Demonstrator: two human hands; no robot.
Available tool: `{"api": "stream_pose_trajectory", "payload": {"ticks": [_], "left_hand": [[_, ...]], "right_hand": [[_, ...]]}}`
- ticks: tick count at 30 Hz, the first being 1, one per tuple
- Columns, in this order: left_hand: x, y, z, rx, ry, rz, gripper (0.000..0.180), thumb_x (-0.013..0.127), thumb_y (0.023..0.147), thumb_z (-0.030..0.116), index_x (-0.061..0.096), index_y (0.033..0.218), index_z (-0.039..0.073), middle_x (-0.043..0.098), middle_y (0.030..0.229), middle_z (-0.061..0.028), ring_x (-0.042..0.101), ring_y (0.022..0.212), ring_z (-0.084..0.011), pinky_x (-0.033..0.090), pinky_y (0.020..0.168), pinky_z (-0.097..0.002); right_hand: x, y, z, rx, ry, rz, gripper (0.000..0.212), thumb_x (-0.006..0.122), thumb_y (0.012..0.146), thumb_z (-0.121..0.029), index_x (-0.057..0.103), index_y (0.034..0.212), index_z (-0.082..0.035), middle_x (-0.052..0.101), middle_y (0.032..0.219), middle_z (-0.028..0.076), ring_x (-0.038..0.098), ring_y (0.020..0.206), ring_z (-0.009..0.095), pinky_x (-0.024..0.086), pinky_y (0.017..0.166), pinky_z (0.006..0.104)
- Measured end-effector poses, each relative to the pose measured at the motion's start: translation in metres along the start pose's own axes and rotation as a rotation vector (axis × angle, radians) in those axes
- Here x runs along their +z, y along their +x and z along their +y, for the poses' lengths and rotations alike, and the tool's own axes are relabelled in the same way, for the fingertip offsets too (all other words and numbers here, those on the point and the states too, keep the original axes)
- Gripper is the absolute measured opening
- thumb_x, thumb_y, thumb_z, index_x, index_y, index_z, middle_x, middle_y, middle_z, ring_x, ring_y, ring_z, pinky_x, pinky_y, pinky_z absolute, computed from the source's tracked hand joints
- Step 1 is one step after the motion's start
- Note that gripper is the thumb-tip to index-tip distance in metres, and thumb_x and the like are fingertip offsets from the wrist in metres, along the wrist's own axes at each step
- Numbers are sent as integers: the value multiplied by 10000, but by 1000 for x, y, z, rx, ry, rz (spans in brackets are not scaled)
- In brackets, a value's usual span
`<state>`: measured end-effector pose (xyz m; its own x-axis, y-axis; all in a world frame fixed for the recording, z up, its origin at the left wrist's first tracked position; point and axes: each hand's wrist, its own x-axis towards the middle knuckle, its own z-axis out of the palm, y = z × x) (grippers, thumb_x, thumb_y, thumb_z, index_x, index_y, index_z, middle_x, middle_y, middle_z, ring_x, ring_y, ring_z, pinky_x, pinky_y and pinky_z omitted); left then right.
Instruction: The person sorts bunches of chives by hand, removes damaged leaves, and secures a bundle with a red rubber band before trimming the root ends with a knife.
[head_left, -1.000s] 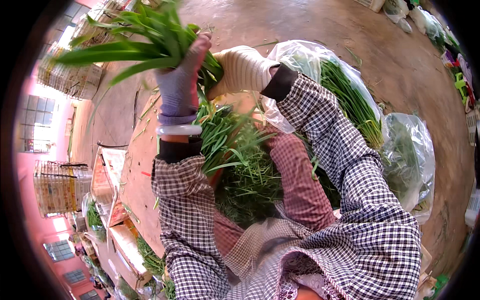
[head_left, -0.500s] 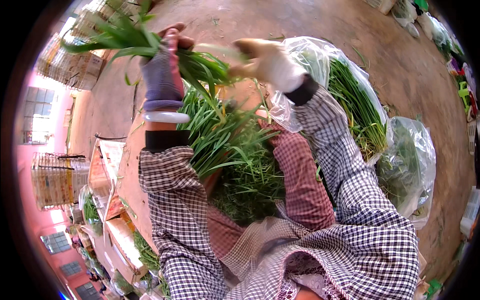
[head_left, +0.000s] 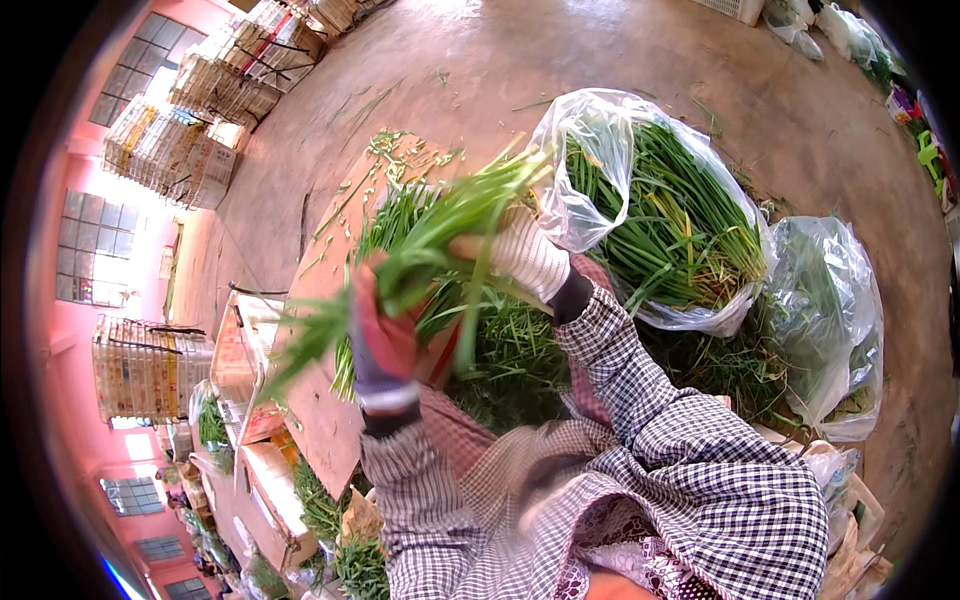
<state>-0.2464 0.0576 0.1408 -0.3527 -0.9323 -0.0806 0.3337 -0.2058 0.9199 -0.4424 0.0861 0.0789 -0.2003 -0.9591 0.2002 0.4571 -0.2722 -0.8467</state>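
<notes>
A loose bunch of garlic chives (head_left: 440, 240) is held up in front of me, its pale stem ends pointing up and right and its blurred leaf tips down and left. My left hand (head_left: 385, 335), in a purple and pink glove, closes round the leafy part. Around the stem part is my right hand (head_left: 520, 252), in a whitish knitted glove with bare fingertips. Behind the bunch, more chives (head_left: 375, 240) lie on a wooden board (head_left: 325, 415), partly hidden by my hands. Loose green trimmings (head_left: 510, 350) are heaped below, between my forearms.
An opened clear plastic bag (head_left: 585, 225) full of chives lies to the right, with another clear bag (head_left: 825, 320) beside it. Cut bits (head_left: 400, 155) litter the board's far end. Stacked crates (head_left: 150, 370) and a tilted box (head_left: 250, 345) stand at the left.
The bunch has come down and nearer, turning so its stems point up right. My left hand has lowered; my right hand, apart from the leaf tips before, now grips the stems.
</notes>
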Motion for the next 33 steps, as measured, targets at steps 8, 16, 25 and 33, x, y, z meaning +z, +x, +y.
{"api": "stream_pose_trajectory", "payload": {"ticks": [8, 16, 25, 33], "left_hand": [[-138, -124, -41, -88, -539, 41, 393, 387, 1030, 227, 457, 1371, 45, 581, 1296, -176, 557, 1199, -318, 443, 1035, -495], [-204, -186, -62, -13, -323, 288, 347, 486, 994, 210, 529, 1282, 19, 663, 1135, -133, 662, 1001, -248, 571, 850, -394], [-208, -238, -56, -124, -277, 522, 344, 514, 972, 194, 526, 1279, 41, 681, 1033, -152, 691, 864, -231, 605, 768, -389], [-222, -276, -58, -163, -325, 405, 243, 531, 852, 11, 546, 1082, 90, 604, 1195, -124, 581, 1123, -313, 458, 1004, -456]], "right_hand": [[21, -94, 71, 184, -343, -417, 138, 699, 799, -133, 711, 848, -4, 657, 675, 71, 604, 622, 92, 491, 571, 252], [-58, -137, 51, 399, -586, -190, 147, 682, 810, -134, 700, 817, 12, 620, 614, 34, 528, 512, 69, 423, 464, 231], [-46, -128, 82, 426, -853, -336, 593, 779, 725, -225, 590, 1241, -4, 704, 1040, 167, 690, 916, 187, 547, 818, 302], [8, -123, 132, 390, -690, -426, 621, 741, 748, -368, 602, 1241, -18, 659, 1144, 217, 662, 1023, 308, 513, 893, 353]]}}
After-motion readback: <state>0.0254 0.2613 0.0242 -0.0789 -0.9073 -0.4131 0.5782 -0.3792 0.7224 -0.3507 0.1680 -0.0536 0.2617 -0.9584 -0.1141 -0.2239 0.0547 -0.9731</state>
